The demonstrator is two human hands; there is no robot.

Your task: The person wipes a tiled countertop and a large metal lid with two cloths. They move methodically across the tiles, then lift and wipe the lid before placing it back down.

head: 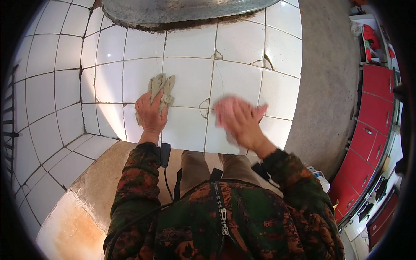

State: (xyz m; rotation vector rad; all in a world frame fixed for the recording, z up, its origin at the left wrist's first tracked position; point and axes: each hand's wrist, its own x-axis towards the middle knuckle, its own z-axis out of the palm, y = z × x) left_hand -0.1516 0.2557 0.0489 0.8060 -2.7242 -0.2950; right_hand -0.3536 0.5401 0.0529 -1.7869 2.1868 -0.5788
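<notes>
My left hand (151, 112) grips a bunched greyish-green cloth (162, 85) that lies on the white tiled surface (187, 81). Farther right, my right hand (243, 122) lies flat, its fingers over a pink cloth (224, 109) on the same tiles; this hand and its cloth are blurred. Several tiles have cracks or chipped corners, one of them between the two cloths. Dark grout lines run between the tiles. Part of the pink cloth is hidden under my palm.
A large metal vessel (191, 11) with a dark, dirty rim edge is set into the far side of the tiles. A tiled wall (68, 68) rises at the left. Red cabinets (370, 113) stand at the right across a concrete floor (325, 81). A white container (320, 178) is near my right elbow.
</notes>
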